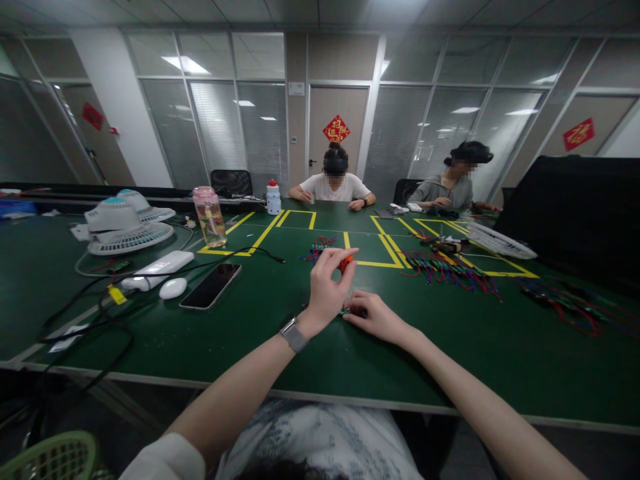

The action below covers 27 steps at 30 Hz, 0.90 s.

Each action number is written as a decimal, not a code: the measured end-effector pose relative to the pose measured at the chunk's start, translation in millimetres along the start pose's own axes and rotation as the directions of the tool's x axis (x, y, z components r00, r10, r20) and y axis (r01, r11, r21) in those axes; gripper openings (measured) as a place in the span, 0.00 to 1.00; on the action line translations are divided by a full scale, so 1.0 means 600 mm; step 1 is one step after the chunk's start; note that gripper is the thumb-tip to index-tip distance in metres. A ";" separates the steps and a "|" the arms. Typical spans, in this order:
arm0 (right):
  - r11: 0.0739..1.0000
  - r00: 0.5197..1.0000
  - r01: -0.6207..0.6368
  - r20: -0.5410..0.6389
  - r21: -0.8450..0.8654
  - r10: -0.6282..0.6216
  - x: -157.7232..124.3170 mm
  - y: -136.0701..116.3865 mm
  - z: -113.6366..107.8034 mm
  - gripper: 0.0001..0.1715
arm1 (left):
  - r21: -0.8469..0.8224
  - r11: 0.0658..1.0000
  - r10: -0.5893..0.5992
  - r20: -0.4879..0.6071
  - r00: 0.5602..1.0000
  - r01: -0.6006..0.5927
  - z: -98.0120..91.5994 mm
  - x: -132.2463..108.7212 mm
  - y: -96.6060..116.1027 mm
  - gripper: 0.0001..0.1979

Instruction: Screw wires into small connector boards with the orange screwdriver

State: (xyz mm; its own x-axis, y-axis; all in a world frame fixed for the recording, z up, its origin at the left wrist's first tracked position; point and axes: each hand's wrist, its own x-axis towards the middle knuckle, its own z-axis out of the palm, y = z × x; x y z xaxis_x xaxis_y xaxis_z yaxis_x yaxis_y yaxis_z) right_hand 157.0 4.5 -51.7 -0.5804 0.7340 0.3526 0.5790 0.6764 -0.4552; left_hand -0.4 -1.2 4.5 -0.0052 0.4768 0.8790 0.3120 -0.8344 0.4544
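My left hand (327, 283) is raised a little above the green table (280, 333), its fingers pinched on a small red part (345, 264). A grey watch sits on that wrist. My right hand (377, 317) rests on the table just to the right, fingers closed on a small dark piece with green wire (356, 311). A small bundle of coloured wires (320, 248) lies just beyond both hands.
A phone (211, 285), white mouse (173, 288), power strip and black cables lie at left, with two white fans (127, 230) and a pink bottle (210, 217). More wire bundles (450, 270) spread at right. Two people sit at the far side. Yellow tape marks boxes.
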 end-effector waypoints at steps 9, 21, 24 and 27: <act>1.000 1.000 -0.009 0.001 0.005 0.009 0.000 -0.002 -0.001 0.07 | -0.021 0.999 -0.039 0.018 0.999 0.039 0.000 0.000 0.001 0.13; 1.000 1.000 -0.003 0.007 0.015 0.003 -0.001 0.002 0.001 0.08 | -0.057 0.998 -0.013 0.004 1.000 0.013 0.003 -0.002 -0.001 0.10; 1.000 1.000 -0.001 0.001 0.006 0.001 -0.001 0.002 0.001 0.08 | -0.009 1.000 0.004 -0.022 1.000 -0.004 0.001 -0.001 0.003 0.08; 1.000 1.000 -0.001 -0.002 0.004 0.001 0.000 0.000 0.000 0.07 | -0.015 1.000 -0.015 -0.010 1.000 0.015 0.000 -0.001 0.003 0.10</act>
State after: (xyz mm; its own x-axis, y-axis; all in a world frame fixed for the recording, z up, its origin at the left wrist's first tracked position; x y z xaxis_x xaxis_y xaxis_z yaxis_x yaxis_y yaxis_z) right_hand 157.2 4.6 -51.8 -0.5782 0.7350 0.3541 0.5772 0.6753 -0.4592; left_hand 0.1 -3.0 5.0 -0.0193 0.4864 0.8735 0.2971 -0.8314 0.4695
